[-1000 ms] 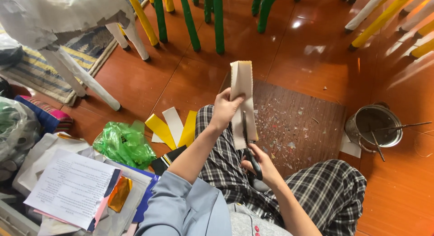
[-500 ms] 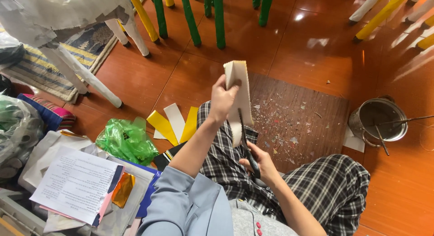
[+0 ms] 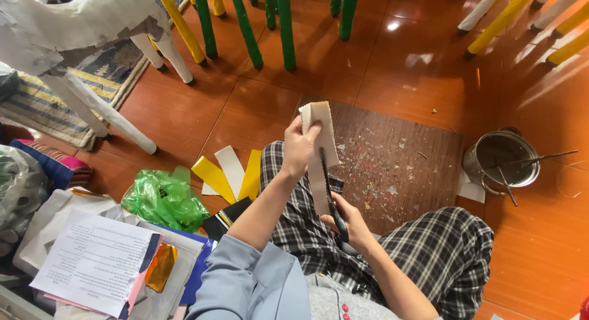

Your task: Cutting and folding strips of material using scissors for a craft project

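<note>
My left hand point(image 3: 299, 149) grips a folded strip of white paper point(image 3: 321, 127) near its top and holds it upright over my lap. My right hand point(image 3: 346, 219) holds black scissors point(image 3: 331, 200) whose blades run up along the strip's lower part, cutting lengthwise. I sit on the floor in plaid trousers point(image 3: 429, 252), knees apart. Below the strip lies a dark wooden board point(image 3: 399, 166) littered with small paper scraps.
Yellow and white paper strips point(image 3: 230, 169) lie left of my knee, beside a green plastic bag point(image 3: 162, 197) and a pile of printed sheets point(image 3: 95, 262). A metal pot point(image 3: 500, 157) with sticks stands at right. Green, yellow and white wrapped legs point(image 3: 245, 25) stand ahead.
The scissors have moved further up the paper strip. My left hand with the strip sits a little lower in view as the camera tilted.
</note>
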